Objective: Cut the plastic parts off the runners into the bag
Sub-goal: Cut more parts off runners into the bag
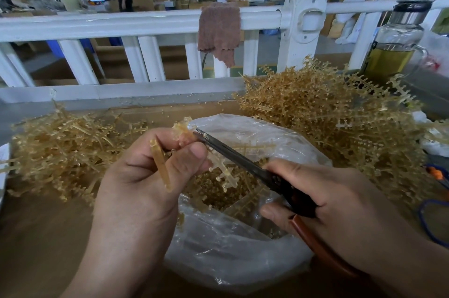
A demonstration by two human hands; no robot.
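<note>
While the left hand [150,171] pinches a runner [160,166] between thumb and forefinger, its toothed branch slants down-right over the bag [230,256] mouth. The right hand [335,200] grips the scissors [233,156], blades lying just right of that branch, nearly parallel, tips up-left by the left thumb. Blades look almost closed; blur hides the bite. Piles [60,142] flank the bag; its mouth lies open below.

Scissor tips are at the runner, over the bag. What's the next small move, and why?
Probably squeeze the right hand to close the scissors on the runner. The left hand pinches it above the open bag, and the blade tips sit among its small parts, so a cut piece should drop in.
</note>
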